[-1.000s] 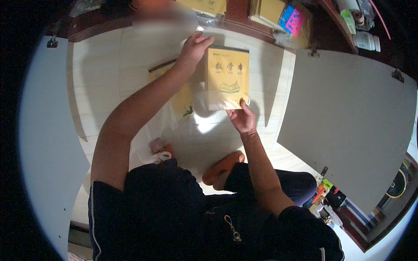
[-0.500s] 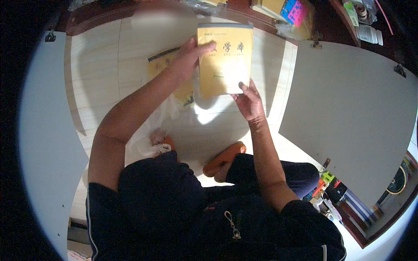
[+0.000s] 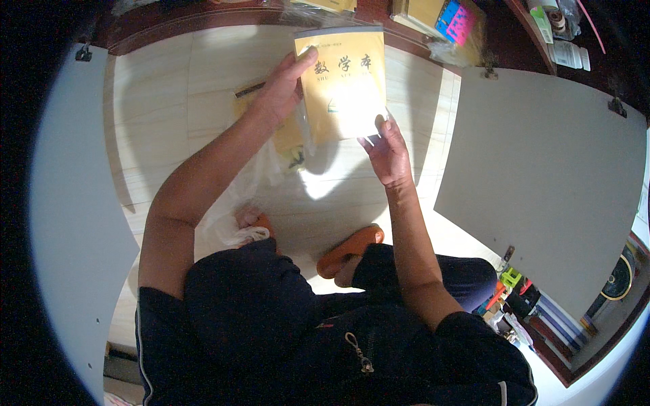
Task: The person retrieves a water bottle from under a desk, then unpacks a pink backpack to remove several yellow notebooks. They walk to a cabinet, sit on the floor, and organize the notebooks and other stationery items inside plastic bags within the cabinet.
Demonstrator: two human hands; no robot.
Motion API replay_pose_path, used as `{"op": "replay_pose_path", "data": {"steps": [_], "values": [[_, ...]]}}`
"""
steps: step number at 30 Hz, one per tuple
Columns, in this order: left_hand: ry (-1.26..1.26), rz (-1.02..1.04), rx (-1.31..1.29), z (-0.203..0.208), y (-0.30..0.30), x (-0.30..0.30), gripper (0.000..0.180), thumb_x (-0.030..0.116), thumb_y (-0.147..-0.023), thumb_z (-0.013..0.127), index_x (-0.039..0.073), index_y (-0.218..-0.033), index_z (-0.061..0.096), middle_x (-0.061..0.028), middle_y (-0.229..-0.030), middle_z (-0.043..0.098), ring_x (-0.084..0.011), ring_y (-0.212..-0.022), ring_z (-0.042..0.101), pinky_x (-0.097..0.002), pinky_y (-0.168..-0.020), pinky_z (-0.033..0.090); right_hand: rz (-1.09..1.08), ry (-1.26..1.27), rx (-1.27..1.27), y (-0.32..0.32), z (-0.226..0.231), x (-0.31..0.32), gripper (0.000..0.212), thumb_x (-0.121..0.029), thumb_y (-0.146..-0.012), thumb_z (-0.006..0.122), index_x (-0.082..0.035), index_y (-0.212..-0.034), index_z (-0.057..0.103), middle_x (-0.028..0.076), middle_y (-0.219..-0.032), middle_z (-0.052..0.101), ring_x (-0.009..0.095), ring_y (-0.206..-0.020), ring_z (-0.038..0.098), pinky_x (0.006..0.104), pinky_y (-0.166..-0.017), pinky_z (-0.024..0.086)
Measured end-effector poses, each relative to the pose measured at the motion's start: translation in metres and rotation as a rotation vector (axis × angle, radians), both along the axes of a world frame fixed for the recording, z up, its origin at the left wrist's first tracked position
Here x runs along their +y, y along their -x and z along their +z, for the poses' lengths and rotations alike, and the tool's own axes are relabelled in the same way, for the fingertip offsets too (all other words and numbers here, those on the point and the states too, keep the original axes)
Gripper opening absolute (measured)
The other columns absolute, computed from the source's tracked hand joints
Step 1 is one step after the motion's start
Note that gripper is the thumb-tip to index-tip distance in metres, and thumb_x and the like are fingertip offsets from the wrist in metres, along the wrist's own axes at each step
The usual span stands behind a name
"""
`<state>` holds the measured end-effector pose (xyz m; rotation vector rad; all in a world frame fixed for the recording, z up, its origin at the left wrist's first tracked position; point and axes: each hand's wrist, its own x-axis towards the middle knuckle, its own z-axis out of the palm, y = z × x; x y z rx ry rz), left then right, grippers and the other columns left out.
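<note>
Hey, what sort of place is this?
Likely a room at home, in front of an open cupboard: a hinged grey door at right, a white bottle inside, and an orange slipper, which suggests home wear.

This looks like a room in a home, beside a low cupboard. Pale doors (image 3: pixel 542 183) stand open to either side, with a hinge (image 3: pixel 616 107) showing, and a reddish-brown frame (image 3: pixel 374 11) runs along the top. The floor (image 3: pixel 156 101) is light, veined tile; the person wears orange slippers (image 3: pixel 349 252) (indoor ones, apparently). A yellow exercise book (image 3: pixel 338 84), a white bottle (image 3: pixel 567 55) and assorted clutter (image 3: pixel 525 298) suggest household storage.
</note>
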<state>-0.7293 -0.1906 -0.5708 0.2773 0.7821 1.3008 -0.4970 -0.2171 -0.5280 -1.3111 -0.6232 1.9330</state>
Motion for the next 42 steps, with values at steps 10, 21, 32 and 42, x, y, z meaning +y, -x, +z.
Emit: {"op": "replay_pose_path", "data": {"steps": [10, 21, 32, 42], "values": [[0.183, 0.031, -0.276, -0.003, -0.001, -0.003, 0.039, 0.033, -0.091, 0.044, 0.003, -0.116, 0.047, -0.0096, -0.114, 0.054, -0.0173, -0.104, 0.052, -0.0310, -0.092, 0.038, 0.143, 0.040, -0.211, 0.018, 0.007, -0.006, 0.062, -0.033, -0.079, 0.063, -0.002, -0.126, 0.038, 0.012, -0.121, 0.048, 0.025, -0.114, 0.041, 0.0457, -0.097, 0.031], [0.096, -0.372, 0.109, 0.013, -0.013, -0.013, 0.072, 0.015, -0.078, 0.060, 0.010, -0.136, 0.018, -0.0097, -0.124, 0.045, -0.0206, -0.106, 0.051, -0.0374, -0.083, 0.045, 0.022, 0.071, 0.050, -0.010, -0.007, 0.010, 0.058, -0.037, -0.079, 0.062, -0.008, -0.125, 0.041, 0.003, -0.118, 0.051, 0.014, -0.112, 0.045, 0.0307, -0.094, 0.037], [-0.270, 0.120, 0.351, 0.037, 0.026, 0.071, 0.071, 0.007, -0.073, 0.064, 0.004, -0.132, 0.024, -0.0132, -0.119, 0.049, -0.0224, -0.109, 0.048, -0.0332, -0.095, 0.035, 0.057, 0.050, 0.180, 0.077, 0.001, 0.135, 0.038, -0.027, -0.088, 0.051, -0.011, -0.122, 0.043, 0.003, -0.114, 0.049, 0.018, -0.100, 0.049, 0.0294, -0.085, 0.045], [-0.379, 0.262, 1.433, -0.036, 0.069, 0.048, 0.054, 0.009, -0.075, 0.065, 0.006, -0.124, 0.041, -0.0143, -0.130, 0.036, -0.0219, -0.114, 0.042, -0.0331, -0.091, 0.038, -0.126, -0.065, -0.055, 0.057, -0.043, 0.219, 0.028, -0.031, -0.090, 0.045, -0.005, -0.099, 0.048, 0.014, -0.095, 0.054, 0.022, -0.077, 0.052, 0.0340, -0.064, 0.048]]}}
